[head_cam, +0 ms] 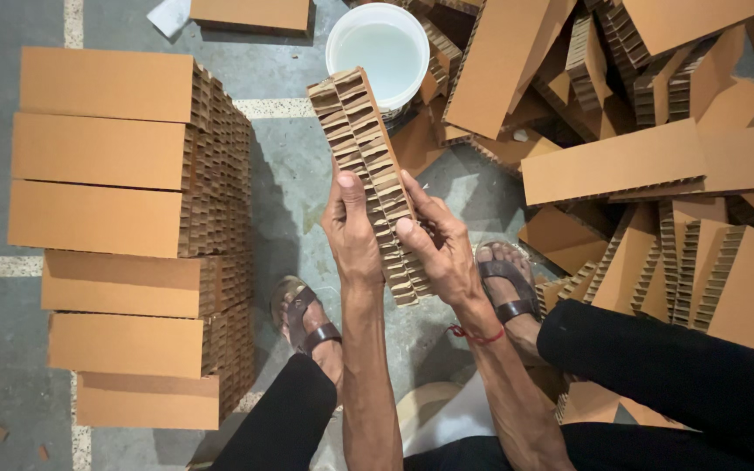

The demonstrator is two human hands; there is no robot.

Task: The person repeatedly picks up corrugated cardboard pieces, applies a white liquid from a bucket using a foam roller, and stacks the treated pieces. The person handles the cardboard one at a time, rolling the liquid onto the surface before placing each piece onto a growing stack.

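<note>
The largest mass in view is the loose heap of cardboard pieces (656, 157), spread over the right half of the grey concrete floor (290, 192), with flat brown faces and corrugated edges turned every way. Opposite it, on the left, a neat stack of honeycomb blocks (124, 235) is laid in stepped rows, all faces up and all ribbed ends turned toward the middle. Between the two, at the top, a white bucket (378, 52) is seen, holding a pale liquid that may be glue, though this cannot be settled from above.

A single honeycomb strip (368, 166) is held upright-tilted over the floor between the sandalled feet, its far end reaching to the bucket's rim. It is clasped from both sides: the left hand (351, 231) is closed round its left edge with the thumb laid on the ribbed face, and the right hand (442, 249) is closed on the lower right edge, fingers pressed flat.

The step in hand is judged to be the checking or squaring of one strip. A firm, even grip and an aligned placing are called for next.
</note>
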